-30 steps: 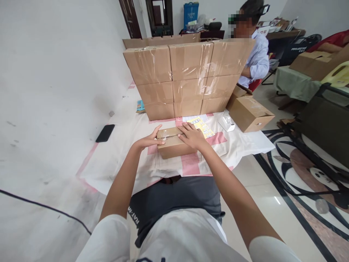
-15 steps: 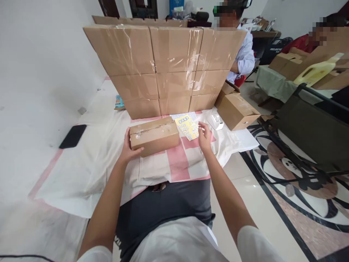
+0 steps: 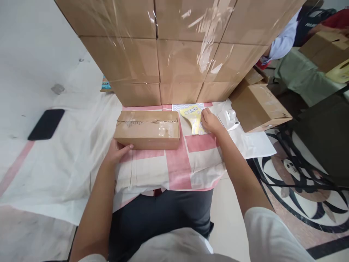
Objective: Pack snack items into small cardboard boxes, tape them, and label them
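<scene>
The carton point(image 3: 147, 131) is lying on the table point(image 3: 203, 163), the loosely open left hand point(image 3: 116, 152) bracing its left end. The right hand point(image 3: 209, 121) is apparently pinching the curling yellow sheet point(image 3: 195, 118) nearby; handling that seems the step, the next move calling for a firm pinch.

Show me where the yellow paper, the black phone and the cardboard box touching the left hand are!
Yellow paper point(image 3: 195, 119): head view, middle of its printed face.
Cardboard box point(image 3: 147, 130): head view, top face, just nearer than the seam.
Black phone point(image 3: 46, 124): head view, middle of its flat upper side.
</scene>
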Action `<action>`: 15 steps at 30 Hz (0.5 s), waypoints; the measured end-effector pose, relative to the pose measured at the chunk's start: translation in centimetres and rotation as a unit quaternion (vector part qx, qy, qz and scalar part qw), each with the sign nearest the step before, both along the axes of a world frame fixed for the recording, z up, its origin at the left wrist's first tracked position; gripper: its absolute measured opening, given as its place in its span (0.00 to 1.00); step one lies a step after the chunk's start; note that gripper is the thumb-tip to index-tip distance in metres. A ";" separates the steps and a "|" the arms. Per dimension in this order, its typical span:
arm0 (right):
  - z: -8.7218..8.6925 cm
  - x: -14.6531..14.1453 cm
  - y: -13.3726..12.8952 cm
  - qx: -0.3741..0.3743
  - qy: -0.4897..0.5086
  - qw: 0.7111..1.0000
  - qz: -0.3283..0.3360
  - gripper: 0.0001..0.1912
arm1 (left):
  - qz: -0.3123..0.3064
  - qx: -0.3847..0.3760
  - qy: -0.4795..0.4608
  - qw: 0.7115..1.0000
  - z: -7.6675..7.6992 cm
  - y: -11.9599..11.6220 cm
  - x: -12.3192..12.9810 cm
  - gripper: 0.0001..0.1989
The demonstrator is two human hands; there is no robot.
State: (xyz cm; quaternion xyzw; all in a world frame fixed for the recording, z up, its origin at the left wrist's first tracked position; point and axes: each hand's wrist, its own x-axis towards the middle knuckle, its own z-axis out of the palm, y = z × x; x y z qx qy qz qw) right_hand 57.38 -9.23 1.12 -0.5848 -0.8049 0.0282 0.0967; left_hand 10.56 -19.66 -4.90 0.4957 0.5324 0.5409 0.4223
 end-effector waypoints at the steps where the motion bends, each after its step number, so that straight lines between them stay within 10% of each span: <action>1: -0.2 -0.2 0.2 -0.004 0.005 1.000 -0.027 0.17 | 0.001 -0.005 0.001 1.000 0.1 0.0 -0.1 0.42; 15: -2.1 -2.4 0.0 0.022 0.020 0.999 -0.042 0.14 | 0.071 -0.047 0.045 0.995 0.0 -0.1 -2.0 0.35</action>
